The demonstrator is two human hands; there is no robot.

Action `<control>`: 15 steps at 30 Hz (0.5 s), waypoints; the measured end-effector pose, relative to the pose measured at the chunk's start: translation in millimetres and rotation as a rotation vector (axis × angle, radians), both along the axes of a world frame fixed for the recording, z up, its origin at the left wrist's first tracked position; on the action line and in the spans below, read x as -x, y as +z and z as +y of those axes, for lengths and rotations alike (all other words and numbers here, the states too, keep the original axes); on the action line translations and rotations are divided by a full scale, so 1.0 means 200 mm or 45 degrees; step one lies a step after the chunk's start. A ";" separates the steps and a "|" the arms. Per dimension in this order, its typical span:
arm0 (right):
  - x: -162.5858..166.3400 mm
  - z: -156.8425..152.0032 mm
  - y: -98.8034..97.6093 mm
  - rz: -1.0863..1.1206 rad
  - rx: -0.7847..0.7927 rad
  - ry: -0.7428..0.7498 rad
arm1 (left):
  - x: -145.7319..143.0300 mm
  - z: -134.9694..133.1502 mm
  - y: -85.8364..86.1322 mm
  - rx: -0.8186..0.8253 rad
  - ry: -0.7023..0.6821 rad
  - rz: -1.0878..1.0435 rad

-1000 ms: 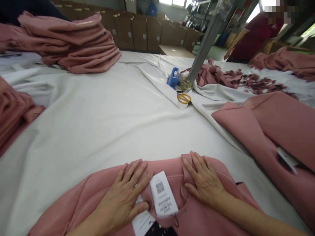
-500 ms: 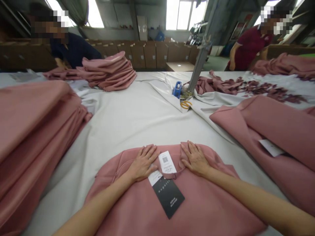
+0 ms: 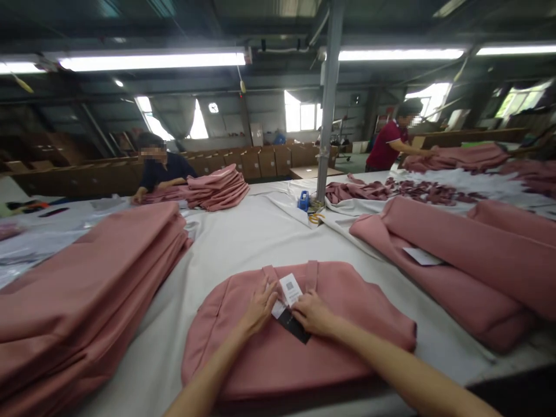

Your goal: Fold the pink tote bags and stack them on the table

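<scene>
Two hands: both rest on the pink garment, close together, with the hang tags between them.
Left hand: palm down on the cloth, fingers stretched out and loose, closed round nothing. Its fingertips touch the left edge of the white tag.
Right hand: just beside the left one, fingers bent at the tags. Whether they pinch a tag or only press on it cannot be told.
White tag: lies between the two sets of fingertips, printed code facing up, at the garment's neckline.
Black tag: flat on the cloth on the near side of the white tag, its right part covered by the right hand.
Pink garment: spread flat beneath both hands on the white table cover, with the neckline on the far side of the hands.
Left of the hands: a tall stack of folded pink cloth, apart from the garment.
Right of the hands: a loose pile of pink pieces with a white slip on it.
Beyond the hands: a blue tape dispenser and yellow scissors at the foot of a grey pole, and a smaller folded stack further left.
Other people: a person in a dark top at the smaller stack, and a person in a red top past the pole, reaching to pink cloth.
</scene>
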State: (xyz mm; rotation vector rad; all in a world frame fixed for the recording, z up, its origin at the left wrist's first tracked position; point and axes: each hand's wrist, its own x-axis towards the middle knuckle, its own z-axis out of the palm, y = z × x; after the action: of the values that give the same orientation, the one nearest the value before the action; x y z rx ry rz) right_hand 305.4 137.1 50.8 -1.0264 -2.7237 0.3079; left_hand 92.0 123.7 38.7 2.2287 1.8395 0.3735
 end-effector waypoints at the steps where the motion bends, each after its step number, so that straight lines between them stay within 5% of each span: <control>1: 0.02 -0.05 -0.02 0.016 -0.017 -0.015 | -0.01 0.01 0.03 -0.029 0.009 0.010; 5: 0.00 -0.17 -0.07 0.067 -0.095 -0.070 | -0.11 0.03 0.07 -0.092 -0.023 0.067; 15: -0.43 0.02 0.04 -0.081 -0.279 -0.516 | -0.22 -0.05 -0.19 -0.134 -0.073 0.251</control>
State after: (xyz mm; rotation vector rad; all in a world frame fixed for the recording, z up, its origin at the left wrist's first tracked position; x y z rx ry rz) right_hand 391.8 142.0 58.5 -1.4985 -2.4497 -0.0911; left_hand 136.9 114.7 1.7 2.4623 1.8852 0.2532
